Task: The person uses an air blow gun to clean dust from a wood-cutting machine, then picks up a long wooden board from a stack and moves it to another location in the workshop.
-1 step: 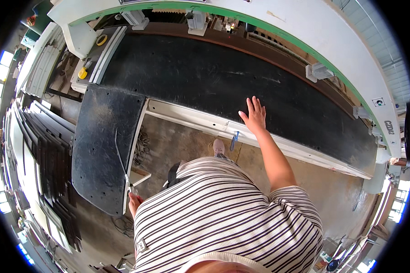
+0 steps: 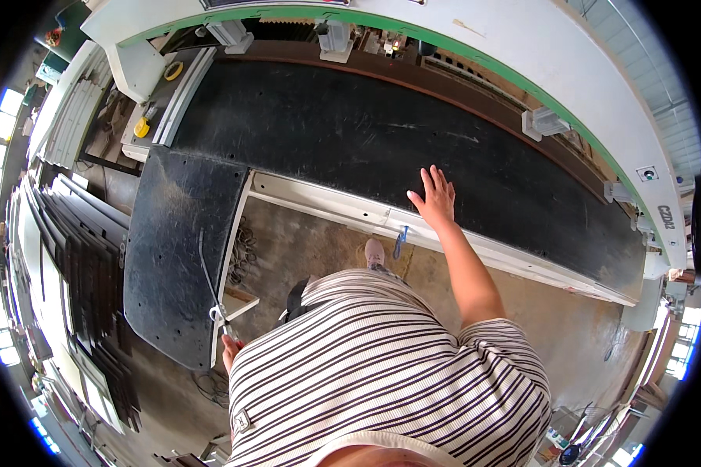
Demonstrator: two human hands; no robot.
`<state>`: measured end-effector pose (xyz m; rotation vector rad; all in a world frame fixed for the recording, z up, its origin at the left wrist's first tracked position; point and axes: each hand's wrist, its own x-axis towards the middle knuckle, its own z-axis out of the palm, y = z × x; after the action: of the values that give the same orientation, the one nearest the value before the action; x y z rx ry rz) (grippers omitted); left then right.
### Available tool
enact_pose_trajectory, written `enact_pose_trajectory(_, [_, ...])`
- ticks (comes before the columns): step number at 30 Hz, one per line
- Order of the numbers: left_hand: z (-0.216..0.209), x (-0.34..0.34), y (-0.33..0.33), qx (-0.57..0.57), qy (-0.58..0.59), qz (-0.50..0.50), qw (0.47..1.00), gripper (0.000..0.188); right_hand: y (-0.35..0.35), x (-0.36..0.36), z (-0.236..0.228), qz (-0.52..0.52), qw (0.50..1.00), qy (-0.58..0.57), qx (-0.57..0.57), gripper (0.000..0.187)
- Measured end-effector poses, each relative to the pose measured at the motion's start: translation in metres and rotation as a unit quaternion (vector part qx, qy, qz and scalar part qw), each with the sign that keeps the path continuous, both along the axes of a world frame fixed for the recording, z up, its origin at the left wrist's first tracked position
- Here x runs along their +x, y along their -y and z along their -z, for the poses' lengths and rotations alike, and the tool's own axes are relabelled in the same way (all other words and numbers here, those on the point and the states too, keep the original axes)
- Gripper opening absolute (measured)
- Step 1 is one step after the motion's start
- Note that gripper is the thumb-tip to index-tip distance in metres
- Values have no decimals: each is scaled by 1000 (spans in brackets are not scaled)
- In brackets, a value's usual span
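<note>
My right hand (image 2: 435,199) lies on the long black table (image 2: 311,117), close to its near edge. Its fingers are stretched out and nothing is in them. At the lower left my left hand (image 2: 230,350), partly hidden by my shirt, is closed on the handle of what looks like an air blow gun (image 2: 212,280). A long thin dark tube runs from its metallic body, over the black side table (image 2: 181,233). A white hook-like part shows where tube and body meet.
A white machine beam with a green edge (image 2: 475,23) arches over the far side. A blue handle (image 2: 400,242) hangs at the table's front rail. At left stand stacked dark panels (image 2: 70,249). A yellow tape measure (image 2: 142,127) and a tape roll (image 2: 174,71) lie at upper left.
The blow gun has turned slightly in my left hand, and its white hook-like part shows more clearly. My right hand has not visibly moved.
</note>
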<state>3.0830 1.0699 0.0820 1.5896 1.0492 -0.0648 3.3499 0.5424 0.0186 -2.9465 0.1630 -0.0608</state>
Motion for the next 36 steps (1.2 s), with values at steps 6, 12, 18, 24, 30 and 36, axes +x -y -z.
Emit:
enact_pose_trajectory(6, [-16, -2, 9, 149, -112, 294, 937, 49, 10, 8, 1, -10, 999, 23, 31, 54])
enact_pose_trajectory(12, [-24, 34, 13, 253, -158, 508, 808, 43, 24, 7, 0, 28, 999, 16, 3, 48])
enact_pose_trajectory(18, [-63, 107, 59, 296, -130, 585, 744, 49, 44, 5, 7, 28, 998, 44, 24, 42])
enact_pose_trajectory(24, [-74, 158, 101, 299, -37, 669, 679, 54, 91, 20, -6, 87, 964, 136, 212, 46])
enact_pose_trajectory(30, [-85, 183, 125, 322, -35, 698, 639, 44, 159, -32, -20, 330, 907, 104, 240, 57])
enact_pose_trajectory(36, [-96, 175, 108, 353, -68, 640, 680, 46, 167, -63, -15, 276, 954, 67, 98, 46])
